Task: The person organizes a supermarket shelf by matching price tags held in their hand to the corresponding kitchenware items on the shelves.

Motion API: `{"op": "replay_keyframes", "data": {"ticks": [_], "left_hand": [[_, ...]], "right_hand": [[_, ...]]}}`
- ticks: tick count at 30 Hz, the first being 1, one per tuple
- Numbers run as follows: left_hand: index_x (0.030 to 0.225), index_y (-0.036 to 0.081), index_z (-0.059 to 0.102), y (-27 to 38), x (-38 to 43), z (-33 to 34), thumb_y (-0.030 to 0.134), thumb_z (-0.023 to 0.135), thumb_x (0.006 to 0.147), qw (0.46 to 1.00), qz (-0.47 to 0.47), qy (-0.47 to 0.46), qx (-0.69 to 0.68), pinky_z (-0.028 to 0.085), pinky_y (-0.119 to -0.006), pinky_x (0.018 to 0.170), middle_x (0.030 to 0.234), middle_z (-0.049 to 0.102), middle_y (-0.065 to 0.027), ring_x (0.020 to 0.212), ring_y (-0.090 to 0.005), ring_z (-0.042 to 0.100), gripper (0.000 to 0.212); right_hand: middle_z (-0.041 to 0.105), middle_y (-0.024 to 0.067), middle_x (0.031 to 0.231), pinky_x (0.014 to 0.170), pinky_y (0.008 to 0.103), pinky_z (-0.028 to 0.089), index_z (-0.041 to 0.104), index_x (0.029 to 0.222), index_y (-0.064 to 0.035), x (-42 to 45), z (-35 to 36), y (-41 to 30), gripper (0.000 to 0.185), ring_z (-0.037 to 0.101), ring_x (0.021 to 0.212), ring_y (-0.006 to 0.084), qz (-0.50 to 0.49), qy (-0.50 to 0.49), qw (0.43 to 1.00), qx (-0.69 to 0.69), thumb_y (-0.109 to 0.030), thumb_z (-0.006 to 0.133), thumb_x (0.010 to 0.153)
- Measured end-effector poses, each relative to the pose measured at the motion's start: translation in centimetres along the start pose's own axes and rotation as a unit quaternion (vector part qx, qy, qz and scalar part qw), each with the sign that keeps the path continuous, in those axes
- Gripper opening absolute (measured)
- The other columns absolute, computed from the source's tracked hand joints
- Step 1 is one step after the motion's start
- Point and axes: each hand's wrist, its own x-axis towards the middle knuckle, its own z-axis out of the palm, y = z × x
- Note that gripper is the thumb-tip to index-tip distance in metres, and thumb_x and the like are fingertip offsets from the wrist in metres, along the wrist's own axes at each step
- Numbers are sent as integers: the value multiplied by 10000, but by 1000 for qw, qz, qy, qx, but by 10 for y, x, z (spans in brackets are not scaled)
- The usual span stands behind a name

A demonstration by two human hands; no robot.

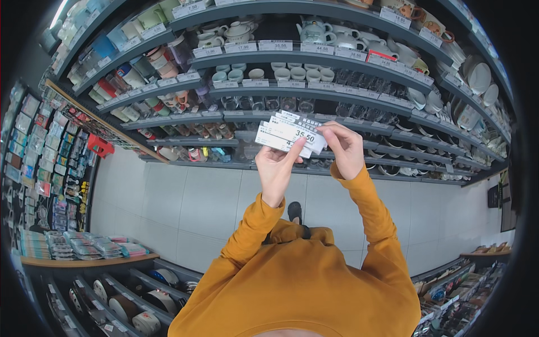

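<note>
My left hand (273, 170) grips a small fanned stack of white printed price tags (280, 131), its thumb lying across the front of the stack. The tags overlap at a slant and bear large figures and small print. At the stack's right end, the thumb and forefinger of my right hand (347, 149) pinch the edge of a tag; how many tags lie between those fingers is hidden. Both hands are held up in front of a dark grey shelf unit (269, 93), apart from its shelves.
Shelves ahead carry teapots (315, 31), small cups (297, 73), drinking glasses (288, 103) and, at right, white plates (480, 78). Tumblers (130, 76) fill the left shelves. A tiled floor (206, 198) runs between the racks. Behind at left are packaged goods (86, 244) and pans (122, 307).
</note>
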Motion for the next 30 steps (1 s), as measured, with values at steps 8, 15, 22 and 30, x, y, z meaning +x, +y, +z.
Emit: {"op": "replay_keyframes", "data": {"ticks": [8, 15, 22, 30], "left_hand": [[1000, -42, 647, 30, -47, -46, 38, 666, 882, 998, -65, -10, -5, 498, -239, 669, 938, 680, -86, 740, -104, 614, 144], [998, -48, 647, 74, -54, -139, 68, 664, 892, 998, -63, 29, 7, 487, -250, 680, 922, 679, -91, 739, -116, 614, 158], [991, -54, 639, 146, -32, -303, 110, 665, 901, 996, -35, 86, -3, 487, -249, 676, 906, 672, -88, 736, -117, 607, 189], [1001, -50, 629, 250, -8, -511, 123, 642, 919, 983, 0, 181, 23, 488, -253, 688, 914, 668, -89, 749, -113, 602, 192]], "right_hand": [[656, 53, 925, 751, 234, 474, 701, 988, -21, -43, 50, -24, 154, 616, 839, 110, 19, 43, 996, -80, -88, 682, 851], [661, 68, 1059, 863, 281, 488, 656, 1095, -19, -29, 146, -27, 242, 632, 973, 139, 25, -23, 999, -32, -85, 677, 864], [649, 85, 1133, 869, 271, 483, 607, 1174, -12, 16, 331, -9, 344, 620, 1001, 134, 37, -99, 994, 13, -83, 699, 850], [649, 73, 1126, 847, 253, 481, 609, 1169, -16, 82, 572, 16, 335, 618, 991, 118, 10, -155, 987, 36, -68, 696, 849]]}}
